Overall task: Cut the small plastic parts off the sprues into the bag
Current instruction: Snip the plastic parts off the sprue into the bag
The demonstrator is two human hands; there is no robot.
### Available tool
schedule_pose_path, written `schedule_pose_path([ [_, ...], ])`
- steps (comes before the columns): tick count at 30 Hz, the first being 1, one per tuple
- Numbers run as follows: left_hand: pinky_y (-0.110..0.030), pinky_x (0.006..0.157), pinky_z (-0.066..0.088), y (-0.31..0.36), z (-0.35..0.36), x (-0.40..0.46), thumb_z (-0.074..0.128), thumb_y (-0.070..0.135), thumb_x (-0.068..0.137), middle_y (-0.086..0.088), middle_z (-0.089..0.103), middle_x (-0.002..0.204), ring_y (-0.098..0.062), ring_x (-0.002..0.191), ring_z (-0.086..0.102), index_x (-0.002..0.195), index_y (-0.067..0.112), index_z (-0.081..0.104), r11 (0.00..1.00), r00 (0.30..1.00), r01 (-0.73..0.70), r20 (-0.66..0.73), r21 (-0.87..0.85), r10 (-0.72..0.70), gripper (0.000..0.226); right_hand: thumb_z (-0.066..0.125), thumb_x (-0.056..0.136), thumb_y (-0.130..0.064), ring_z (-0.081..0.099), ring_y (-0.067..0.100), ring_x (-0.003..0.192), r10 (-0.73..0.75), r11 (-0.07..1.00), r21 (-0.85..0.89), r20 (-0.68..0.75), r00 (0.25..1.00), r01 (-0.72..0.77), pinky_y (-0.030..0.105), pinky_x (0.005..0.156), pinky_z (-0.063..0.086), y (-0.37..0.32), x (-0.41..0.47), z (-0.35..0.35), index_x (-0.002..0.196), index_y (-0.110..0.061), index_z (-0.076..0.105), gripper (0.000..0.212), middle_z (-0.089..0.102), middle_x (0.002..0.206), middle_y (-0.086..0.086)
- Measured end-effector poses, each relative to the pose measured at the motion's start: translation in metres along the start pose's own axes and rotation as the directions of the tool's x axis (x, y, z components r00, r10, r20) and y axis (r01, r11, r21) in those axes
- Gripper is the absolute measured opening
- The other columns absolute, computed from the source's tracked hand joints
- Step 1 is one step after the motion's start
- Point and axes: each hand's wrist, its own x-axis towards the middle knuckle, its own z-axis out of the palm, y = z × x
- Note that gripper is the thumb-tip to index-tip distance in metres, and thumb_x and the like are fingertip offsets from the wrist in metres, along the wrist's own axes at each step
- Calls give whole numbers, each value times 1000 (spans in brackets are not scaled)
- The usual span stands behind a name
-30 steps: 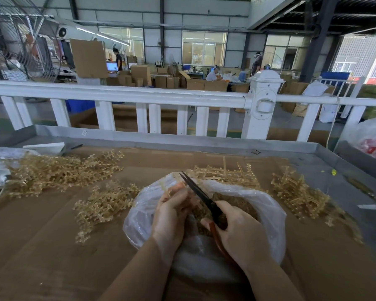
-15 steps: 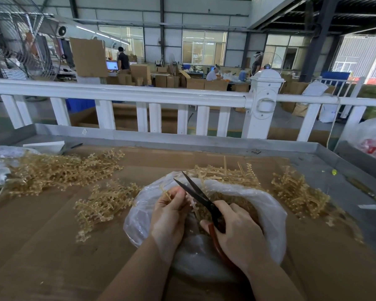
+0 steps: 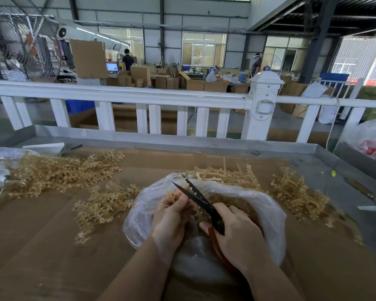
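A clear plastic bag lies open on the cardboard-covered table, with tan cut parts inside. Over its mouth my left hand pinches a thin tan sprue. My right hand grips red-handled scissors, whose dark blades stand apart beside the sprue, tips pointing up and away. Most of the sprue is hidden by my left fingers.
Heaps of tan sprues lie at far left, left of the bag, behind it and at right. The table's grey metal rim and a white railing stand beyond. Another plastic bag sits at far right.
The scissor blades went from closed to apart. Both hands stayed over the bag, shifting only slightly.
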Motion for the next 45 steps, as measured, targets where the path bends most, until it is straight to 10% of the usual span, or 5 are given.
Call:
schedule_pose_path([
  [25, -30, 55, 57, 1, 0, -3, 53, 0, 90, -17, 71, 74, -24, 66, 71, 85, 0, 64, 999, 999, 41, 23, 22, -42, 12, 46, 85, -65, 61, 7, 83, -20, 1000, 0, 3, 1000, 20, 17, 68, 41, -4, 3, -4, 116, -32, 55, 45, 65, 89, -9],
  [36, -43, 81, 56, -3, 3, -2, 55, 22, 95, -20, 72, 97, -32, 93, 70, 104, 4, 61, 985, 999, 4, -48, 175, 5, 21, 61, 81, -58, 64, 6, 78, -5, 1000, 5, -72, 997, 5, 9, 64, 36, -2, 0, -2, 112, -29, 62, 42, 68, 85, -10],
  [42, -35, 63, 48, 1, 4, -2, 36, 5, 90, -11, 60, 68, -24, 61, 60, 77, 7, 58, 997, 996, 70, -51, 16, -70, 26, 67, 78, -54, 62, 4, 76, 42, 997, 71, -83, 996, -36, 6, 63, 35, -3, 0, -3, 109, -30, 64, 39, 67, 84, -11],
  [45, -30, 58, 55, -1, 1, -1, 41, 2, 93, -14, 69, 73, -23, 64, 68, 93, 2, 61, 997, 997, 52, -52, 58, -49, 20, 66, 78, -54, 60, 2, 78, 53, 995, 92, -74, 996, -46, 3, 62, 33, -3, -1, -3, 111, -31, 63, 40, 67, 86, -12],
])
